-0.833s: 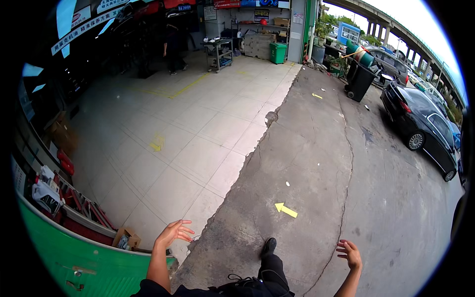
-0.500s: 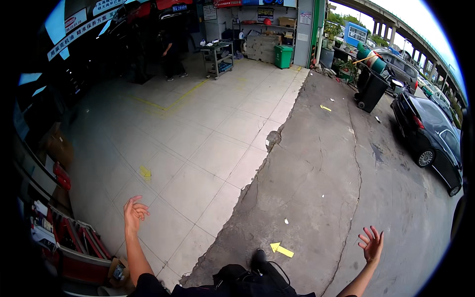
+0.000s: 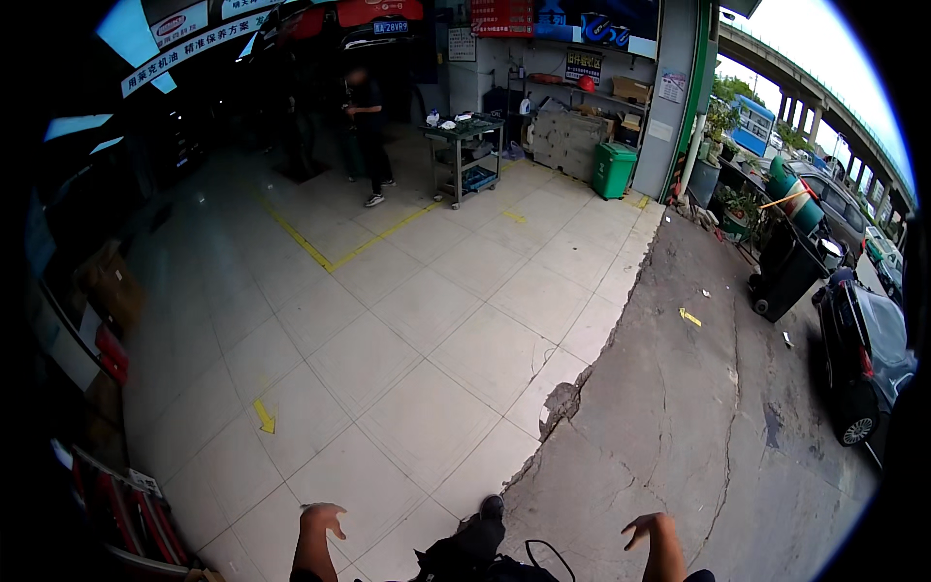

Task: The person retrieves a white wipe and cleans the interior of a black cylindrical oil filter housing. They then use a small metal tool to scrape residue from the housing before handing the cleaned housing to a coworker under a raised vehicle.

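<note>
left hand (image 3: 323, 519), right hand (image 3: 654, 530): empty, fingers apart | could trip (toe catch) | cause: crumbled floor edge (image 3: 560, 404) near shoe (image 3: 493, 506)

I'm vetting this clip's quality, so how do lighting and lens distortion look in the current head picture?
Head view: the garage interior at upper left sinks into deep shadow, while the sky at upper right looks nearly washed out; head view: the overpass appears bowed, likely by the fisheye lens; head view: the left hand and right hand are lit well enough to make out.
</note>
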The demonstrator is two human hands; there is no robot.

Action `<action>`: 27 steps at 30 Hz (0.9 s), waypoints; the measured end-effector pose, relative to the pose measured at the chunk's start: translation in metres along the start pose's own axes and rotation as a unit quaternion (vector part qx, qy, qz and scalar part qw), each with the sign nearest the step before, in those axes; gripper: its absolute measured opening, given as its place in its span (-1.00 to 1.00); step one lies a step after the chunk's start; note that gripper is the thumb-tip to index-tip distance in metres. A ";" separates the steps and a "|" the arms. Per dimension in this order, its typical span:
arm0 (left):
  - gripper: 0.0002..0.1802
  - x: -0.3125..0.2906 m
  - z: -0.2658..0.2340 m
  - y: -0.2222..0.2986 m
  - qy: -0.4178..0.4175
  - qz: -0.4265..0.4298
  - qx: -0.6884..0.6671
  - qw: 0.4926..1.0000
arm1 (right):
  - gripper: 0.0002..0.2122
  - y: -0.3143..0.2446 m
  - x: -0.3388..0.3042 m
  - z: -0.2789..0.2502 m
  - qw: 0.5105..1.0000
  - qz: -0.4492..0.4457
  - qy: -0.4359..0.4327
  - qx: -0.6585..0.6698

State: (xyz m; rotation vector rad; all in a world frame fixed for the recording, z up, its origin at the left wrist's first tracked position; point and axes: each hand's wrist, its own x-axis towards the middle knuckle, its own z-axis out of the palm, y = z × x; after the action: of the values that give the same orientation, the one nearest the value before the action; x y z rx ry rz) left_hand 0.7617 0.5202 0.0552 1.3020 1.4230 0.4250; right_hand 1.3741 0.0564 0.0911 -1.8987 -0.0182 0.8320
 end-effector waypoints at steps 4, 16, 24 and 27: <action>-0.29 0.109 0.058 0.089 -0.085 -0.102 -0.003 0.991 | -0.20 -0.055 0.130 0.010 0.992 0.120 0.018 0.041; -0.38 0.493 0.138 0.373 -0.034 -0.032 -0.176 0.983 | -0.04 -0.236 0.578 0.063 0.761 0.055 -0.187 -0.619; -0.16 0.711 0.255 0.433 -0.215 -0.217 0.066 0.950 | -0.26 -0.580 0.957 0.286 0.940 0.114 -0.316 0.057; -0.06 0.820 0.297 0.427 -0.275 -0.264 0.036 0.924 | -0.31 -0.665 1.083 0.347 0.951 0.048 -0.144 -0.270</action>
State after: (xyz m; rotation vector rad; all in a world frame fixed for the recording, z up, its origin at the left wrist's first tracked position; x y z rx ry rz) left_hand 1.3892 1.2501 -0.0721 0.9315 1.2372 -0.3401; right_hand 2.2332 1.0467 -0.0373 -2.2759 -0.3690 1.2623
